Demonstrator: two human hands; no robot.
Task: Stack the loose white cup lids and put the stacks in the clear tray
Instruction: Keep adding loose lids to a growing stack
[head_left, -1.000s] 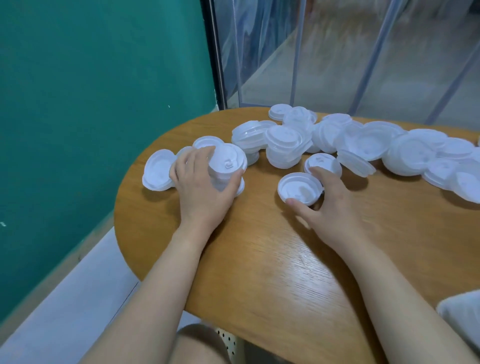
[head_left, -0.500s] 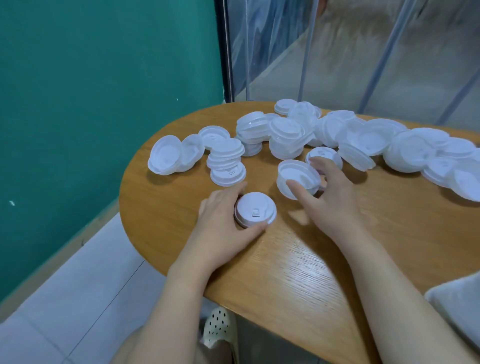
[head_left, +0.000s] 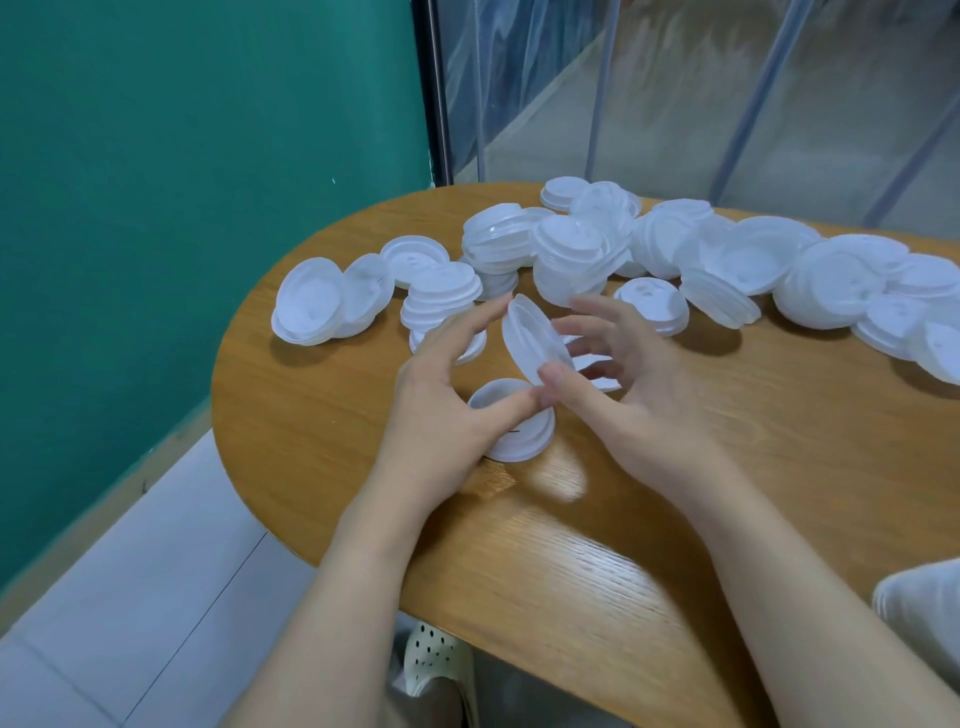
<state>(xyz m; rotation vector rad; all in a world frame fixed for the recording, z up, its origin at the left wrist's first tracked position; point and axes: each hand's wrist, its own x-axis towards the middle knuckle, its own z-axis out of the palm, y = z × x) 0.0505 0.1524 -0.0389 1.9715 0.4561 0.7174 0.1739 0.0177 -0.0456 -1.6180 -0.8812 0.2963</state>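
Observation:
Many loose white cup lids (head_left: 753, 260) lie strewn across the back of the round wooden table (head_left: 675, 519). One lid (head_left: 532, 332) is lifted off the table and tipped on edge; my right hand (head_left: 634, 395) pinches it between thumb and fingers. My left hand (head_left: 441, 400) is beside it with fingers stretched toward the tilted lid's left side, its thumb lying over another lid (head_left: 519, 441) flat on the table. A short stack of lids (head_left: 441, 299) stands just behind my left hand. No clear tray is in view.
Two lids (head_left: 311, 304) lean together at the table's far left, close to the edge. A green wall is at the left and a glass partition behind the table. A pale grey object (head_left: 919, 613) shows at the lower right edge. A perforated shoe (head_left: 431, 654) is under the table.
My left hand brought a lid from the left stack to the table's front middle. My right hand lifted its lid off the table and tipped it on edge between both hands.

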